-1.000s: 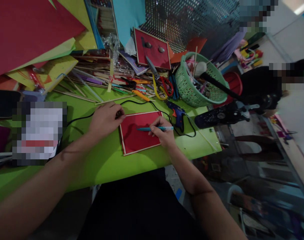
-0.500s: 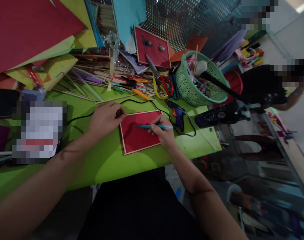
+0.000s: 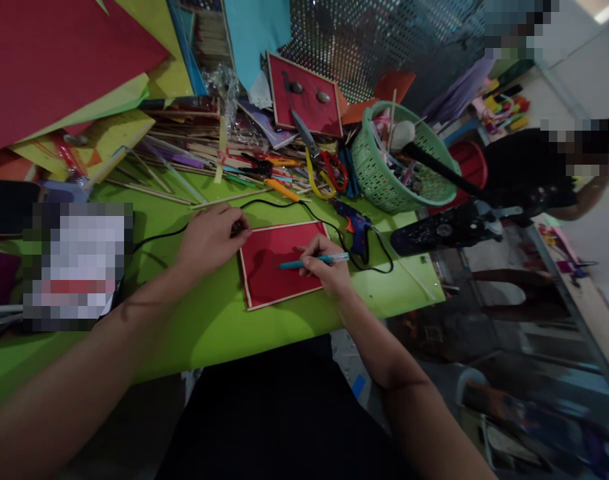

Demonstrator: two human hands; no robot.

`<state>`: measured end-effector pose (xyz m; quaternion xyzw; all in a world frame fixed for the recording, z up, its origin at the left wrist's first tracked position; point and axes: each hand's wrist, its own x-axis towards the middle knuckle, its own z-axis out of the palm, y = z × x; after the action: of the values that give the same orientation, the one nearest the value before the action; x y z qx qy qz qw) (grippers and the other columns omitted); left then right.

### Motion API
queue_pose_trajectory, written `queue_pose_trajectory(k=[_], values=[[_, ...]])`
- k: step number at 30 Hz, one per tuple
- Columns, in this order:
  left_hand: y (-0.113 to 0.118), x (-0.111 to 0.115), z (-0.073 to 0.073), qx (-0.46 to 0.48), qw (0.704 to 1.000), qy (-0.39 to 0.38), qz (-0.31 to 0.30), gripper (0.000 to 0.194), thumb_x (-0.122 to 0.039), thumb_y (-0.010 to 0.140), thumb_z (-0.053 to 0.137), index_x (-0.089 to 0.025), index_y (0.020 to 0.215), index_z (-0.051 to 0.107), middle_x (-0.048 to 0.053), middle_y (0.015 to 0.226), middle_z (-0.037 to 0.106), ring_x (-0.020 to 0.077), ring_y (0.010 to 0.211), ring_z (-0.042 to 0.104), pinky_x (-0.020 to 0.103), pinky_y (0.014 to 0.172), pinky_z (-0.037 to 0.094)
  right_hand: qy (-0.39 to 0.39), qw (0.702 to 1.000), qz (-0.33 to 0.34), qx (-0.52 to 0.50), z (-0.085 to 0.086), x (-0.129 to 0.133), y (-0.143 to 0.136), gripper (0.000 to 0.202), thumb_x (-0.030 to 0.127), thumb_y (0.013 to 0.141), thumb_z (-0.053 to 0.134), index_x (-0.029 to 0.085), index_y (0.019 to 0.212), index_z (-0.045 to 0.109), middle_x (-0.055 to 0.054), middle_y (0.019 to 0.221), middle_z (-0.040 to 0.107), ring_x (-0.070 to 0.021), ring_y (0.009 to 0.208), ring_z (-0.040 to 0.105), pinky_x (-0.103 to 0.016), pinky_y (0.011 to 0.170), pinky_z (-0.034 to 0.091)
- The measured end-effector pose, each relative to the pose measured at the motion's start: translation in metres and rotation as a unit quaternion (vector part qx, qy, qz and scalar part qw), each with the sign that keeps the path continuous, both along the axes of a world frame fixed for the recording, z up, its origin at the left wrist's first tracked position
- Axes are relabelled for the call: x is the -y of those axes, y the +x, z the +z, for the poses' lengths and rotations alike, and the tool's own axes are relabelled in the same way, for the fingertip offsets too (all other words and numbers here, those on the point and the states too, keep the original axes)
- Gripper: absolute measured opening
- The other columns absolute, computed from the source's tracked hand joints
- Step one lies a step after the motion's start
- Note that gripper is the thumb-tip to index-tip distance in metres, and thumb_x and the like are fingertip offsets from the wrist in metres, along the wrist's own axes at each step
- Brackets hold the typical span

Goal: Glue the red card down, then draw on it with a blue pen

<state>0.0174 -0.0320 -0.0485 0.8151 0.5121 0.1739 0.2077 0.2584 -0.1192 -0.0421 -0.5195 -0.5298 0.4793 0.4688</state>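
A teal pen [image 3: 290, 265] is gripped in my right hand [image 3: 329, 267], fingers closed round its barrel. Its tip points left, low over a red card [image 3: 264, 283] edged with thin pale wooden strips; whether it touches the surface I cannot tell. The side of my right hand lies over the card's right edge. At the card's upper left corner, my left hand [image 3: 211, 233] is curled, thumb and fingertips holding that corner against the green table.
A glue gun [image 3: 355, 223] with a black cable lies right of the card. Behind are scissors [image 3: 321, 180], many wooden sticks [image 3: 184, 137], a green basket [image 3: 384, 177] and another framed red card [image 3: 307, 110]. A dark bottle [image 3: 424, 232] lies rightward, a blurred-out phone [image 3: 84, 267] leftward. Another person stands far right.
The pen tip has dropped slightly toward the lower part of the card, and the pen now slants more. My left hand and the card have stayed in place.
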Motion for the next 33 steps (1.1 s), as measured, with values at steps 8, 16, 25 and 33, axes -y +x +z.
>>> queue_pose_trajectory(k=[8, 16, 25, 33], values=[[-0.0006, -0.0008, 0.0, -0.006, 1.0, -0.001, 0.003, 0.015, -0.034, 0.088, 0.058, -0.022, 0.092, 0.067, 0.007, 0.1, 0.07, 0.0249, 0.093, 0.064, 0.037, 0.081, 0.047, 0.005, 0.998, -0.065, 0.009, -0.0009, -0.0047, 0.0015, 0.018, 0.036, 0.084, 0.072, 0.024, 0.082, 0.059, 0.003, 0.067, 0.068, -0.0123, 0.06, 0.065, -0.024, 0.055, 0.051], [-0.0002, 0.0001, 0.0015, -0.004, 1.0, -0.003, 0.002, 0.017, -0.034, 0.089, 0.056, -0.022, 0.092, 0.067, 0.008, 0.099, 0.07, 0.0254, 0.093, 0.064, 0.038, 0.082, 0.047, -0.006, 0.998, -0.057, 0.034, -0.0013, -0.0063, -0.0008, 0.026, 0.043, 0.084, 0.074, 0.024, 0.083, 0.057, 0.003, 0.068, 0.068, -0.0114, 0.059, 0.063, -0.024, 0.056, 0.05], [-0.0004, -0.0002, 0.0004, -0.003, 1.0, -0.008, 0.005, 0.015, -0.035, 0.088, 0.056, -0.024, 0.091, 0.066, 0.007, 0.1, 0.07, 0.0258, 0.093, 0.064, 0.039, 0.082, 0.047, -0.012, 0.997, -0.051, 0.056, -0.0002, -0.0062, -0.0008, 0.024, 0.043, 0.085, 0.072, 0.023, 0.084, 0.058, 0.002, 0.07, 0.069, -0.012, 0.06, 0.063, -0.025, 0.058, 0.05], [-0.0002, 0.0002, 0.0031, -0.002, 1.0, -0.017, 0.003, 0.015, -0.035, 0.088, 0.057, -0.023, 0.092, 0.066, 0.008, 0.101, 0.07, 0.026, 0.094, 0.064, 0.039, 0.082, 0.047, 0.0, 0.998, -0.044, 0.055, 0.001, -0.0066, -0.001, 0.016, 0.033, 0.085, 0.07, 0.023, 0.082, 0.057, 0.003, 0.067, 0.068, -0.0116, 0.059, 0.062, -0.024, 0.057, 0.047]])
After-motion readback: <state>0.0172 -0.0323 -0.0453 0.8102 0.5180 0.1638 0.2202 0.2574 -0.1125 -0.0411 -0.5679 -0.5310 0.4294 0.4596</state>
